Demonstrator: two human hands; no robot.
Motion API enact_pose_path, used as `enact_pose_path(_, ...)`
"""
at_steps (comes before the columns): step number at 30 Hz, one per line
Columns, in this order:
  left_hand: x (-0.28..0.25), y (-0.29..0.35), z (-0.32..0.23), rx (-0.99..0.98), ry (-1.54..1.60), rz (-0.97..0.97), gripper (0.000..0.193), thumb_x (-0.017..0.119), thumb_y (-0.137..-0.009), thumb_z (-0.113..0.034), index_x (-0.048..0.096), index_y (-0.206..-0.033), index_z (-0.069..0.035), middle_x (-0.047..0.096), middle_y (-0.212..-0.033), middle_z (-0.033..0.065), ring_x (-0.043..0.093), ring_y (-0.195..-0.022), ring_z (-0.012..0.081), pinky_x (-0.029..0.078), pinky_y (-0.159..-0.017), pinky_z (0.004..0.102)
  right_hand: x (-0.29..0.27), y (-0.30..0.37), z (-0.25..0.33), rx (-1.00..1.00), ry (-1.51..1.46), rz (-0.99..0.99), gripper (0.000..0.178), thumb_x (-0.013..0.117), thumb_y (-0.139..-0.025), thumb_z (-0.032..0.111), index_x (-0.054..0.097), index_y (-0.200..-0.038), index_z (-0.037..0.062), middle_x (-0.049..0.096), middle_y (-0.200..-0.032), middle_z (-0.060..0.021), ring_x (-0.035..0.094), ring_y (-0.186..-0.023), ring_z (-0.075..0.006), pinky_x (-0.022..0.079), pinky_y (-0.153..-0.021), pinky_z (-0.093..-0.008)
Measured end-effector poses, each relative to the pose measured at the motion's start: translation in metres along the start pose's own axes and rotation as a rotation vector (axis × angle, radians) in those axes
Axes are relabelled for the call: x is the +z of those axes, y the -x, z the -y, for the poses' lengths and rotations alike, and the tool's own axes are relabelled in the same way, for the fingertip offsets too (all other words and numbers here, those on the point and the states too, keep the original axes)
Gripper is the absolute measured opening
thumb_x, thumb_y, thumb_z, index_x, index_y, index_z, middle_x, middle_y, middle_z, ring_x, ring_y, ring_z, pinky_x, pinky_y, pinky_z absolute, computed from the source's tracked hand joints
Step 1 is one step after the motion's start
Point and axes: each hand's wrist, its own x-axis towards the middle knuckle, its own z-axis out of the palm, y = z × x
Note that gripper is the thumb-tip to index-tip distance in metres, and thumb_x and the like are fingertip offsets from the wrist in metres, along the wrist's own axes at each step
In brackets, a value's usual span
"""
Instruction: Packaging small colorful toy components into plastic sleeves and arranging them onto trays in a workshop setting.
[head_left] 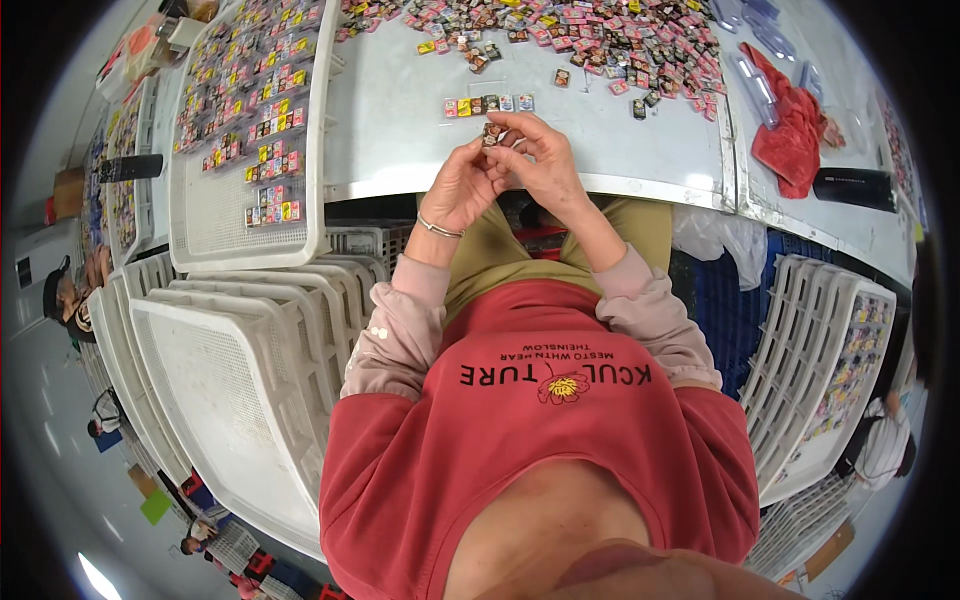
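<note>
Over the near edge of the table, my left hand (pixel 461 187) and my right hand (pixel 545 163) meet at the fingertips. Pinched between them is a small dark brown printed tile (pixel 492 134), and both hands have their fingers closed at it. Just beyond my fingers a clear tray (pixel 490 115) lies on the table, holding a row of small tiles (pixel 488 105) in pink, yellow, black and light blue. A large pile of loose tiles (pixel 620 45) in pink, black and white spreads across the far part of the table.
At the left stands a white plastic crate (pixel 215 230) with many filled clear trays. Stacked crates (pixel 230 340) sit below it, more crates (pixel 810 350) at the right. A red cloth (pixel 792 140) lies on the right table. Other people are in the background.
</note>
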Motion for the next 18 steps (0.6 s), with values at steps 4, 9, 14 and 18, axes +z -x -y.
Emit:
enact_pose_path(4, 0.011, -0.001, 0.007, -0.055, 0.082, 0.019, 0.031, 0.053, -0.094, -0.027, 0.058, -0.115, -0.005, 0.062, -0.116, 0.0072, 0.061, -0.094, 0.0148, 0.049, -0.073, 0.0291, -0.01, 0.0, 0.008, -0.119, 0.202, -0.013, 0.032, 0.068, -0.076, 0.004, 0.064, -0.108, 0.0016, 0.061, -0.099, -0.0082, 0.061, -0.076, -0.0127, 0.051, -0.062, -0.0244)
enact_pose_path(9, 0.007, -0.003, 0.008, -0.086, 0.071, -0.005, 0.029, 0.053, -0.093, -0.026, 0.057, -0.115, -0.006, 0.063, -0.11, 0.0081, 0.06, -0.087, 0.0144, 0.049, -0.072, 0.0293, -0.018, -0.005, 0.015, -0.116, 0.4, 0.069, 0.028, 0.07, -0.074, 0.006, 0.065, -0.102, 0.0009, 0.062, -0.094, -0.0094, 0.061, -0.072, -0.0151, 0.051, -0.061, -0.0261)
enact_pose_path(14, 0.002, -0.001, 0.004, -0.13, -0.149, -0.088, 0.021, 0.054, -0.093, -0.023, 0.062, -0.104, -0.007, 0.065, -0.092, 0.0062, 0.058, -0.074, 0.0127, 0.048, -0.069, 0.0268, -0.043, 0.0, 0.007, -0.121, 0.404, 0.094, 0.028, 0.071, -0.073, 0.003, 0.065, -0.1, 0.0012, 0.061, -0.09, -0.009, 0.06, -0.067, -0.0148, 0.05, -0.059, -0.0264)
enact_pose_path(18, 0.0, -0.015, -0.016, 0.424, -1.14, -0.388, 0.012, 0.061, -0.088, -0.014, 0.068, -0.089, -0.005, 0.065, -0.086, 0.0061, 0.058, -0.073, 0.0138, 0.046, -0.065, 0.0264, -0.079, -0.01, -0.006, 0.018, 0.423, -0.042, 0.027, 0.071, -0.074, 0.0, 0.064, -0.1, 0.0002, 0.061, -0.091, -0.006, 0.057, -0.071, -0.0089, 0.048, -0.062, -0.0217)
